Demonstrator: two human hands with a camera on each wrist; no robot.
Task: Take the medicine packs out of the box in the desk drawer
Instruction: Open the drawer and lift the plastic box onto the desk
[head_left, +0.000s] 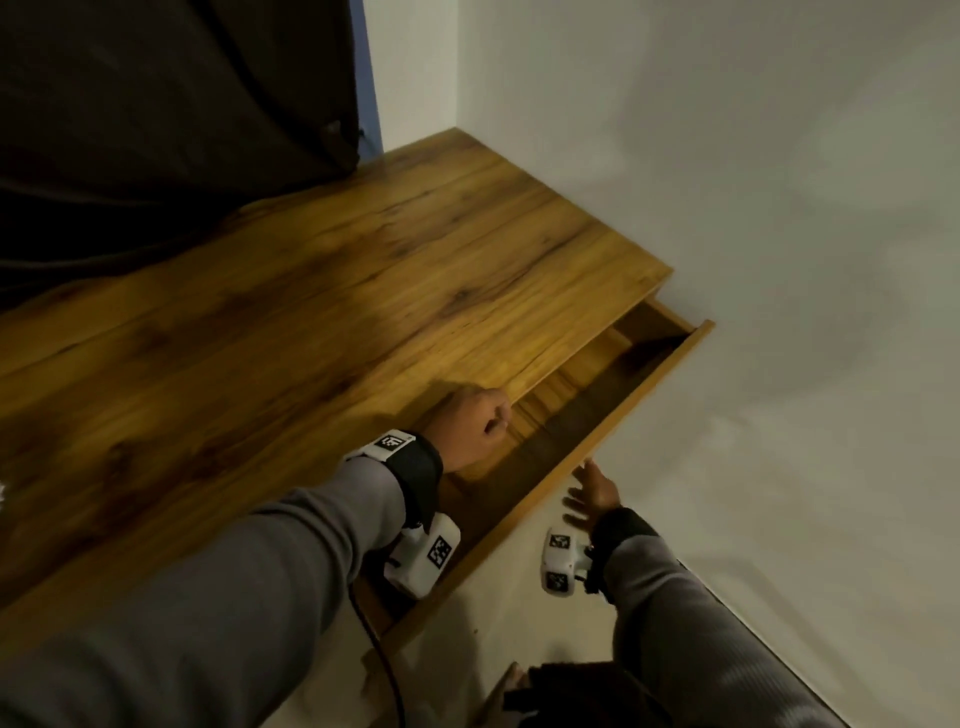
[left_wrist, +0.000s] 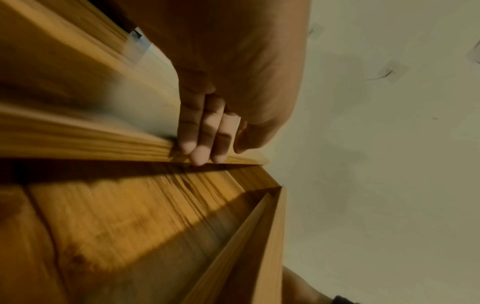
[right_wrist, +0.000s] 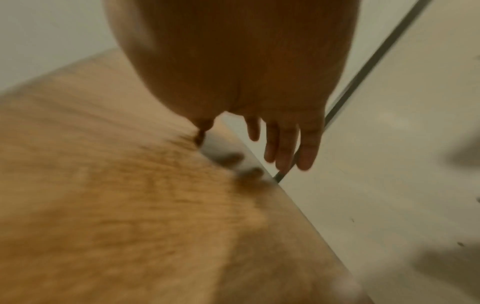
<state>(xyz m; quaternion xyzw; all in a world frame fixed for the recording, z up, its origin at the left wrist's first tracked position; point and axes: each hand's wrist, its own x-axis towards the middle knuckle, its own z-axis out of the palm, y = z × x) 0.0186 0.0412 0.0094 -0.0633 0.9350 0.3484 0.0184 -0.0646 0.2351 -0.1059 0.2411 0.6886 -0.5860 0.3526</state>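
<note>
Left grip (head_left: 467, 431): knuckles up at the front edge of the counter (head_left: 311, 312), fingers (left_wrist: 200, 142) curled over that edge with their tips on it, above the open drawer (head_left: 649, 387).
Right grip (head_left: 592, 499): fingers straight and spread, holding nothing, just outside the drawer front, one fingertip at its top edge; contact unclear.
Drawer: wooden, standing partly out beneath the counter's right end; visible floor in shadow, remainder hidden under the counter.
Dark cloth (head_left: 156, 104): draped at the counter's far left.

The open drawer (head_left: 587, 358) lies between the hands: left hand (head_left: 470, 428) on the desktop (head_left: 311, 312) edge, right hand (head_left: 592, 499) outside the drawer's front.
</note>
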